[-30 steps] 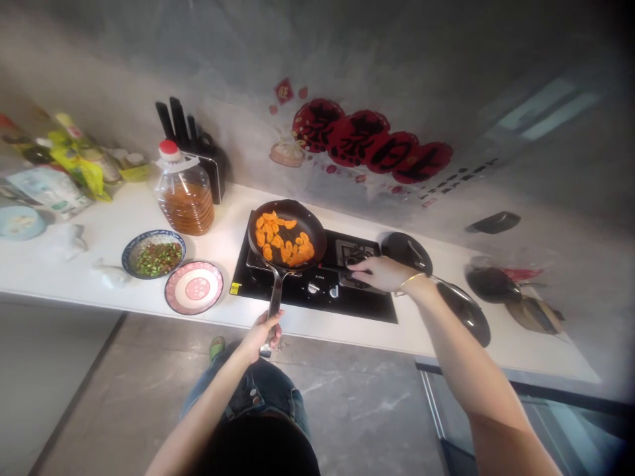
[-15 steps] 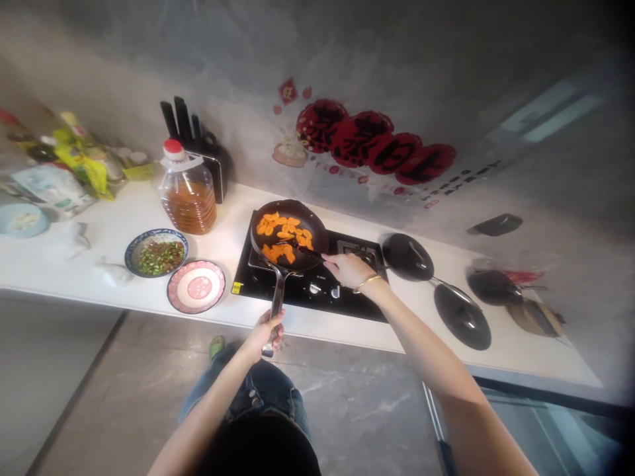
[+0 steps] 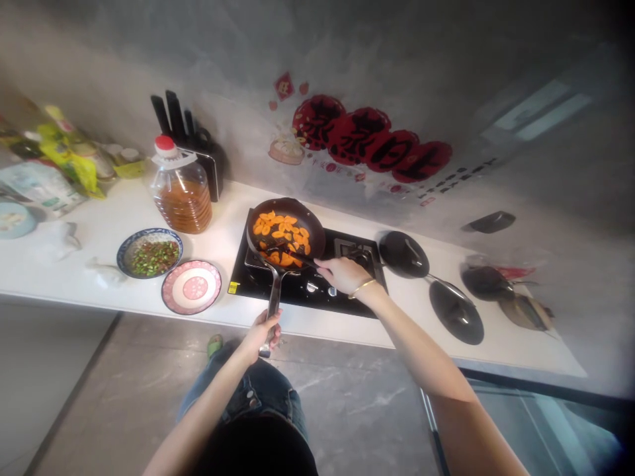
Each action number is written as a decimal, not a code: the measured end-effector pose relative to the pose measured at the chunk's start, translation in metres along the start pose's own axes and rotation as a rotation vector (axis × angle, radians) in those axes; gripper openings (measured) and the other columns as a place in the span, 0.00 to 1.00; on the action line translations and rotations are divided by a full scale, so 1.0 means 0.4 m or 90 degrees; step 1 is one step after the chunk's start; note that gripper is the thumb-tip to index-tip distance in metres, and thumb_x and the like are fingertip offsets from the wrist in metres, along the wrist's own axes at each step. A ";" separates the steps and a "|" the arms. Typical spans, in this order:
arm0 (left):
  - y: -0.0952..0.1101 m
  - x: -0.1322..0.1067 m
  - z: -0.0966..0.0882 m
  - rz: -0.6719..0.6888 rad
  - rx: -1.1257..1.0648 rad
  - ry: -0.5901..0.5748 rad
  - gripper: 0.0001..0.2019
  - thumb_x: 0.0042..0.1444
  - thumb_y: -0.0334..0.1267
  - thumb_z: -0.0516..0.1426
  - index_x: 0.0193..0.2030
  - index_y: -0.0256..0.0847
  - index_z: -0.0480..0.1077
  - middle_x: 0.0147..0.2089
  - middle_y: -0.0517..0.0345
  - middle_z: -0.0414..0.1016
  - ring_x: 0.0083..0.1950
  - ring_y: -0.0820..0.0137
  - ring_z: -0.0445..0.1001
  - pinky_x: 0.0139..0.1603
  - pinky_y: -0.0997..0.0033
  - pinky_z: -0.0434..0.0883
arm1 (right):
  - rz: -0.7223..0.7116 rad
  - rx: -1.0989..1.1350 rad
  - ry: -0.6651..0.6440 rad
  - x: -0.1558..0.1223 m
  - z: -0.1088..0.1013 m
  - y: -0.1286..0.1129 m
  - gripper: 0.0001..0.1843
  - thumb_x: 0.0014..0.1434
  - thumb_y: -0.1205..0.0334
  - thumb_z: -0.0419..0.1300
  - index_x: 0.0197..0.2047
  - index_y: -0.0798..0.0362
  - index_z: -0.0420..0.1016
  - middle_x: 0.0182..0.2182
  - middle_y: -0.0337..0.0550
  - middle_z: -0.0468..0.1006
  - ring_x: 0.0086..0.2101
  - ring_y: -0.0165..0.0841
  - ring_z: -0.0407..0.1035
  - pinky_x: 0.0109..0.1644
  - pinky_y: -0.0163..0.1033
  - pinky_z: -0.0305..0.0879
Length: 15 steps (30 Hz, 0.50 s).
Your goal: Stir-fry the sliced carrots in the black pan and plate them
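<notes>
Orange carrot slices [image 3: 282, 233] spread across the bottom of a dark frying pan [image 3: 286, 231], set on the left burner of a black gas hob [image 3: 302, 281] sunk into the white desk [image 3: 99, 231]. Left hand [image 3: 262, 330] closed around the end of the pan's long metal handle [image 3: 274, 297], out past the desk's front edge. Right hand [image 3: 342, 272] closed on the grip of a dark spatula [image 3: 288, 250], over the hob's knobs, a thin gold bangle [image 3: 361, 287] on the wrist; spatula blade down among the slices near the pan's front rim. Left of the hob, a pink-patterned plate [image 3: 191, 287] near the desk edge, and just behind it a blue-rimmed bowl [image 3: 149, 252] of chopped green vegetables. Farther back, a large clear oil bottle [image 3: 181, 192] with a red cap, just in front of a black knife block [image 3: 201, 149] against the wall. Packets and small jars [image 3: 64, 162] crowded at the far left. Right of the hob, two dark round lids [image 3: 431, 281] lying flat on the desk, more dark utensils [image 3: 506, 294] beyond them, too blurred to name. Red paper decoration [image 3: 367, 139] stuck on the grey wall above the pan. Blue jeans [image 3: 258, 396] and grey marble floor [image 3: 347, 410] below.
</notes>
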<state>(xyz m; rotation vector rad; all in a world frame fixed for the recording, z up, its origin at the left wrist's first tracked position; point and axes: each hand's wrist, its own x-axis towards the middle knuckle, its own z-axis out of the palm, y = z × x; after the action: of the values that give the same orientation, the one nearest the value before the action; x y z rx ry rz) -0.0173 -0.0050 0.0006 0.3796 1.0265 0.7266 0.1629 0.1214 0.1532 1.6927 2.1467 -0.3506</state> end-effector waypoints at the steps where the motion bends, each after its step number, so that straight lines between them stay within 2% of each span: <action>1: 0.000 0.000 0.000 0.000 0.002 0.003 0.28 0.47 0.52 0.62 0.50 0.39 0.63 0.21 0.69 0.62 0.15 0.79 0.57 0.15 0.77 0.52 | 0.011 -0.015 0.017 0.019 0.013 -0.012 0.23 0.68 0.56 0.47 0.63 0.45 0.68 0.50 0.48 0.79 0.47 0.41 0.75 0.51 0.43 0.69; 4: 0.000 0.001 0.000 0.000 0.007 0.006 0.27 0.47 0.51 0.61 0.50 0.38 0.63 0.21 0.69 0.63 0.15 0.79 0.57 0.15 0.77 0.53 | 0.036 -0.030 0.071 0.089 0.049 -0.042 0.25 0.69 0.54 0.45 0.65 0.48 0.65 0.49 0.54 0.79 0.46 0.43 0.75 0.48 0.45 0.70; 7: 0.001 0.002 0.001 -0.005 0.006 0.007 0.27 0.47 0.51 0.61 0.51 0.38 0.62 0.20 0.69 0.63 0.15 0.79 0.57 0.15 0.77 0.53 | 0.056 0.006 0.079 0.137 0.058 -0.048 0.25 0.69 0.54 0.43 0.66 0.49 0.62 0.49 0.56 0.78 0.46 0.44 0.75 0.49 0.44 0.69; 11: -0.002 0.004 0.000 0.004 -0.011 -0.003 0.29 0.46 0.51 0.61 0.51 0.39 0.62 0.20 0.70 0.63 0.14 0.78 0.56 0.15 0.77 0.53 | 0.068 0.046 0.037 0.128 0.005 -0.005 0.22 0.68 0.58 0.47 0.60 0.52 0.71 0.50 0.54 0.78 0.49 0.42 0.73 0.53 0.42 0.66; 15: -0.007 0.006 -0.003 0.008 -0.020 -0.008 0.30 0.45 0.51 0.62 0.51 0.38 0.62 0.20 0.69 0.63 0.14 0.79 0.57 0.15 0.77 0.53 | 0.022 0.063 0.014 0.108 -0.060 0.052 0.19 0.66 0.58 0.51 0.53 0.50 0.78 0.51 0.47 0.78 0.52 0.41 0.71 0.57 0.40 0.64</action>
<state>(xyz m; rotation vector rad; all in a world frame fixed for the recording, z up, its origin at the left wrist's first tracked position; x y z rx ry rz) -0.0166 -0.0052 -0.0031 0.3627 1.0003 0.7502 0.1710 0.1743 0.1566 1.7926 2.1451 -0.4369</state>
